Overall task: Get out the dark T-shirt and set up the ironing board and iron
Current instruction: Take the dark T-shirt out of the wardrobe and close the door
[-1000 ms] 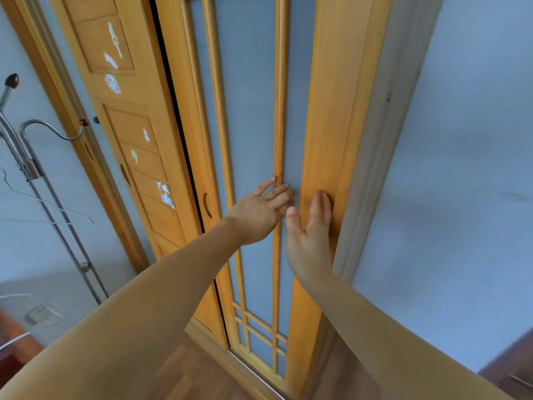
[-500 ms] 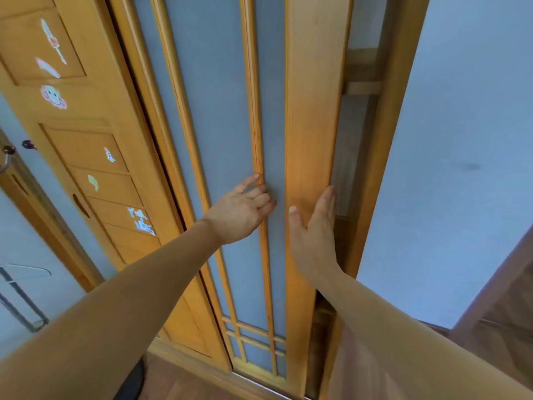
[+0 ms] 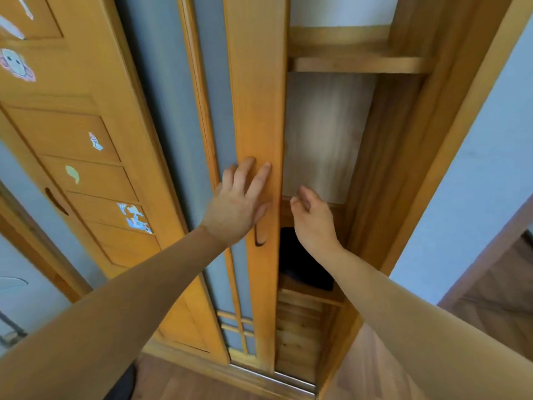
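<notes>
Facing a wooden wardrobe (image 3: 432, 140) with a sliding door (image 3: 256, 111) of orange-brown wood and grey-blue panels. To the left, a second door (image 3: 72, 140) of plain wood panels with small stickers (image 3: 134, 216). To the right, a pale blue wall (image 3: 476, 168). Below, a brown wooden floor (image 3: 187, 382) and a metal track (image 3: 288, 381) under the sliding door. Inside the opening, an upper shelf (image 3: 354, 64), a pale back panel and a lower shelf (image 3: 308, 295).

On that lower shelf, the dark T-shirt (image 3: 300, 264), seen only as a dark mass; folds not readable.

Left hand (image 3: 233, 209) flat on the right stile of the sliding door, just above a recessed handle (image 3: 259, 241), fingers straight and a little spread. Right hand (image 3: 314, 223) in the opening, just beside the door's edge, fingers loosely curled, thumb close to the forefinger, nothing held; contact with the edge not clear.

Compared with half a second ago: sliding door further to the left, opening much wider, dark T-shirt and lower shelf now in plain view. Left hand no longer on the thin bar between the panels but on the wide stile. Right hand no longer flat on the wood with straight fingers, now curled.
</notes>
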The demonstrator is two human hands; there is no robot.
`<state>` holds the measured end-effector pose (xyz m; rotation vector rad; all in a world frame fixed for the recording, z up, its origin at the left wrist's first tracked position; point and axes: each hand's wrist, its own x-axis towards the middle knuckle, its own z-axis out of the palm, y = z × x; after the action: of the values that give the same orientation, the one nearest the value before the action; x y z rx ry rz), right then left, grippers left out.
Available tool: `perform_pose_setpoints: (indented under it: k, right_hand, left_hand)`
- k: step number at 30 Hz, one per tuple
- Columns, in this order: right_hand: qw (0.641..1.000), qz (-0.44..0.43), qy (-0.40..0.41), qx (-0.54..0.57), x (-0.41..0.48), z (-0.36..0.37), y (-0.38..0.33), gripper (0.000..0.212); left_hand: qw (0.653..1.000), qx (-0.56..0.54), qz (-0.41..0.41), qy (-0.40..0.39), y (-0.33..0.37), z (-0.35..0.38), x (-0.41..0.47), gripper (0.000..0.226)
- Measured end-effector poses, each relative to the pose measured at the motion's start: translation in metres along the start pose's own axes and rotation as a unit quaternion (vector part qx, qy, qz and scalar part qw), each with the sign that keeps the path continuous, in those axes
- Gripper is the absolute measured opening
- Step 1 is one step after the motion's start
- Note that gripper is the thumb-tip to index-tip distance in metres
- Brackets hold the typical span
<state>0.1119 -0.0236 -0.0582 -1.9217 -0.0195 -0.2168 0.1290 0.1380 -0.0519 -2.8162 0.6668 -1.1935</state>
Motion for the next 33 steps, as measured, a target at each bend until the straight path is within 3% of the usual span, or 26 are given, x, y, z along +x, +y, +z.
perform_pose_setpoints:
  k: [14, 19, 21, 25, 29, 33]
  right_hand:
    - [0.999, 0.008, -0.024, -0.036, 0.021, 0.036, 0.015, 0.046]
    - [0.999, 0.008, -0.016, -0.037, 0.028, 0.041, 0.026, 0.040]
    - [0.998, 0.028, -0.002, -0.055, 0.031, 0.038, 0.039, 0.036]
    - [0.989, 0.120, 0.003, -0.091, 0.034, 0.026, 0.083, 0.041]
    - [0.973, 0.215, 0.014, -0.079, 0.041, 0.019, 0.134, 0.045]
    - [0.961, 0.259, 0.003, -0.096, 0.050, 0.026, 0.168, 0.048]
  left_hand:
    - [0.995, 0.088, -0.042, -0.021, -0.032, 0.002, -0.012, 0.072]
    - [0.990, 0.085, 0.109, 0.033, 0.003, 0.021, -0.013, 0.039]
    - [0.985, 0.057, 0.165, -0.014, 0.019, 0.038, -0.014, 0.031]
    - [0.966, 0.050, 0.168, -0.190, 0.035, 0.071, -0.025, 0.046]
    - [0.930, 0.155, 0.202, -0.267, 0.037, 0.100, -0.040, 0.052]
    - [0.927, 0.192, 0.145, -0.287, 0.039, 0.109, -0.038, 0.054]
